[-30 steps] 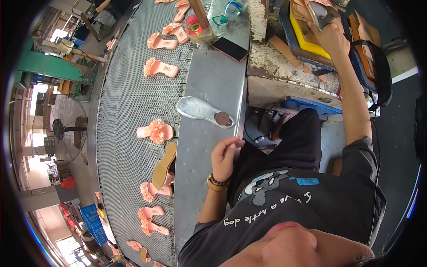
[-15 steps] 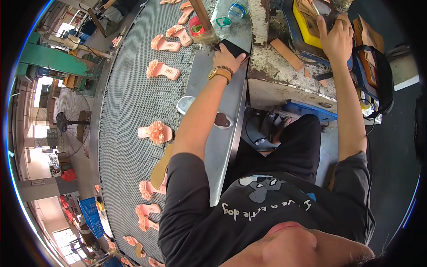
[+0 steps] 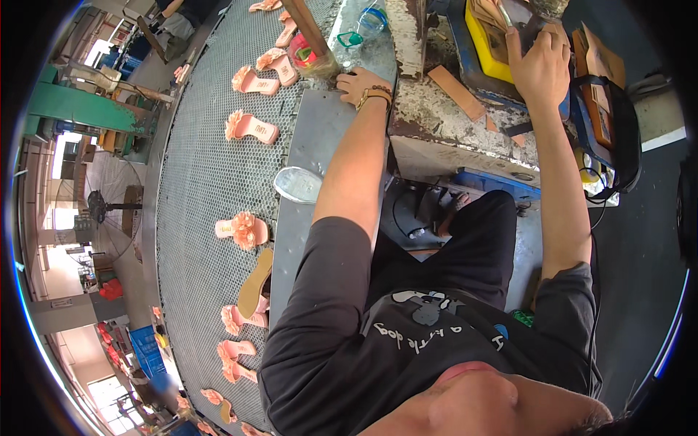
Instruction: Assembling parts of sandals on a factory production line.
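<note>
My left hand [image 3: 361,87], with a beaded bracelet and a strap at the wrist, lies over the grey metal ledge [image 3: 309,120] next to a wooden post [image 3: 307,30]. Its visible fingers are spread toward the post. No black flat object shows beside it now. At the upper right, my right hand [image 3: 543,69] rests over a yellow-edged tray [image 3: 478,43] with dark contents, thumb apart from the fingers. A thin pale-tipped tool [image 3: 504,14] lies by the thumb. Whatever is under the palm is hidden. A silvery sole-shaped piece [image 3: 298,185] sits on the ledge beside my left arm.
Pink slide sandals [image 3: 254,127] with flower trims stand along the mesh conveyor [image 3: 196,174] at left. A tan sole [image 3: 254,285] lies among them. A tan strip [image 3: 456,93] is on the worn bench [image 3: 465,134]. A black bag [image 3: 627,131] hangs at right.
My left hand has moved left and slightly back from the black flat object, which is out of sight. The view has shifted a little. My right hand stays over the tray.
</note>
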Demonstrator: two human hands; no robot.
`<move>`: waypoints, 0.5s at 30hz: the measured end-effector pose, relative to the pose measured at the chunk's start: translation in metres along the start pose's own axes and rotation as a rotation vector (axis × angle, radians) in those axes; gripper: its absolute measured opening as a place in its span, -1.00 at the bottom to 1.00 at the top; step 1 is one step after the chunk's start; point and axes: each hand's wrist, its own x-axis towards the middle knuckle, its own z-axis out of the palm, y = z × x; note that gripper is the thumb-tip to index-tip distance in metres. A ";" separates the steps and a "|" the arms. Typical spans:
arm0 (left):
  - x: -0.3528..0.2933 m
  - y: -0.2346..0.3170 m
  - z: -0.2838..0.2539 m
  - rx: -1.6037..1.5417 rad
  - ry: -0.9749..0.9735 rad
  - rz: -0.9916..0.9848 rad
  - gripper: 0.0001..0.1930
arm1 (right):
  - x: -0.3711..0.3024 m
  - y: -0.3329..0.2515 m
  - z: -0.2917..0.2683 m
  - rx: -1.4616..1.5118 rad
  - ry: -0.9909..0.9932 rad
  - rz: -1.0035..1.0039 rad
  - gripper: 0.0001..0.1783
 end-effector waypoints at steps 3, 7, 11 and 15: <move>-0.001 0.001 -0.001 0.052 -0.120 0.241 -0.26 | 0.002 -0.003 -0.003 -0.010 -0.007 0.005 -0.30; 0.019 0.000 0.003 0.063 -0.077 0.507 -0.17 | 0.003 -0.005 -0.003 -0.016 -0.026 0.016 -0.33; 0.065 -0.005 0.025 -0.051 0.065 0.689 -0.26 | 0.003 -0.008 -0.006 0.005 -0.032 0.017 -0.37; 0.059 -0.032 0.014 -0.216 0.396 0.898 -0.41 | 0.002 -0.014 -0.002 0.001 -0.095 0.020 -0.32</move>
